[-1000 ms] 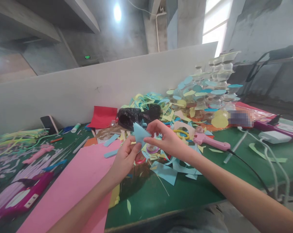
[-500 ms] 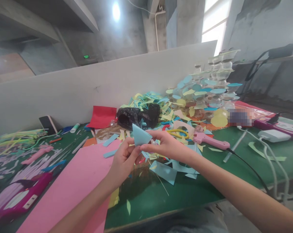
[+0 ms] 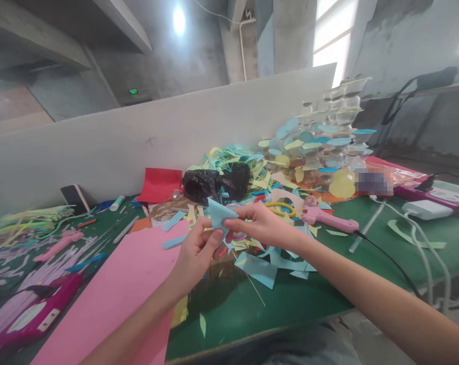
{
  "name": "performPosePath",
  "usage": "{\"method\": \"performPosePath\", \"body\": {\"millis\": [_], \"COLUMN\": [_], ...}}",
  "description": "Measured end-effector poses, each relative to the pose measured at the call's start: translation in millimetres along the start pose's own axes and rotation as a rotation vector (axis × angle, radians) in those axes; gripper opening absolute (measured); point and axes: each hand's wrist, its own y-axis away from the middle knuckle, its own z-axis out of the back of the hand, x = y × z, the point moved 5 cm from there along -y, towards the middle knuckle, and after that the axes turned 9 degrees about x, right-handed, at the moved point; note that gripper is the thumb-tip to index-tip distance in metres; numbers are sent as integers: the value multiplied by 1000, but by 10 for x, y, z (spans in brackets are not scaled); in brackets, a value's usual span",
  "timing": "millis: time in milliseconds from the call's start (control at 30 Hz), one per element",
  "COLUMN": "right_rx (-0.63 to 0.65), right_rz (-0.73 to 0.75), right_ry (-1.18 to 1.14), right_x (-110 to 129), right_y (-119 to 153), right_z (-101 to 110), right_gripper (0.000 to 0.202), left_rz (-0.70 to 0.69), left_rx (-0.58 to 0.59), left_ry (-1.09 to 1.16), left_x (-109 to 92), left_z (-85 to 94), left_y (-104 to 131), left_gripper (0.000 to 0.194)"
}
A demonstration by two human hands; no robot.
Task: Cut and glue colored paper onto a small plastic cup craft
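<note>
A small piece of light blue paper (image 3: 218, 213), folded to a pointed shape, is held up over the table between both hands. My left hand (image 3: 199, 243) pinches its lower left part with thumb and fingers. From the right, my right hand (image 3: 255, 223) grips the paper's right edge, thumb toward the middle. Beneath the hands lie light blue paper scraps (image 3: 257, 269) and a thin stick. A large pink sheet (image 3: 122, 284) lies under my left forearm. Right of my right hand rests a pink hot glue gun (image 3: 328, 220).
Behind the hands are a black plastic bag (image 3: 202, 185), a heap of paper cuttings (image 3: 233, 154) and a red sheet (image 3: 163, 183). Stacked clear plastic cups (image 3: 345, 116) stand back right. Magenta power strips (image 3: 42, 309) lie on the green table, with white cables (image 3: 417, 243) at right.
My right thumb and fingers have shifted a little left across the folded paper. Both hands still hold it in nearly the same spot; the view has moved slightly.
</note>
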Motion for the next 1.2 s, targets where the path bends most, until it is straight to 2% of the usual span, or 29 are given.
{"method": "performPosePath", "body": {"millis": [133, 267, 500, 633, 800, 900, 1000, 1100, 1200], "right_rx": [-21, -49, -87, -166, -172, -188, -227, -338, -447], "right_rz": [-38, -108, -8, 35, 68, 30, 11, -7, -127], "right_ry": [38, 6, 188, 310, 326, 304, 356, 525, 807], "right_x": [-29, -53, 73, 66, 21, -8, 8, 50, 15], "right_y": [1, 7, 53, 45, 26, 29, 31, 45, 73], "right_z": [1, -12, 25, 81, 73, 70, 105, 228, 383], "right_gripper": [58, 63, 55, 40, 42, 46, 47, 43, 37], "left_rz": [7, 19, 40, 129, 191, 197, 154, 103, 72], "left_rx": [10, 2, 0, 90, 134, 98, 6, -95, -215], "left_ry": [30, 26, 3, -45, -169, -259, -340, -356, -356], "left_x": [18, 27, -1, 47, 92, 96, 43, -22, -36], "left_z": [-8, -3, -8, -68, -82, -62, -21, 59, 203], "left_y": [-11, -8, 5, 15, 17, 15, 1, -31, -79], "left_gripper": [31, 31, 33, 36, 40, 38, 32, 24, 20]}}
